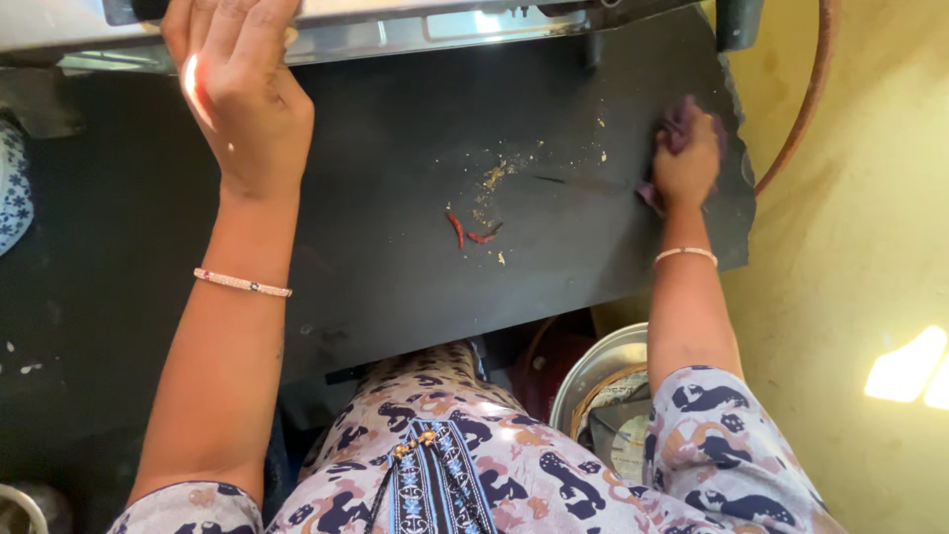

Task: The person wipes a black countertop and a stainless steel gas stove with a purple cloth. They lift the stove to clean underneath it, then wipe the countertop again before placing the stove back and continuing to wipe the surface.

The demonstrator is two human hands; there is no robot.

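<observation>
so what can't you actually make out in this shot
- Stove, head view: cut off by the top edge; only its front rim shows.
- Cloth: mostly covered by the right hand.
- Left hand: fingers run off the top edge, so the grip is unclear.
- Steel vessel below the counter: partly hidden by the right arm.
- Crumbs: too small to identify.

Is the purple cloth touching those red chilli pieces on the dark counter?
Apart. The head view shows the purple cloth under the right hand near the counter's edge, with bare dark surface between it and the red chilli pieces.
</observation>
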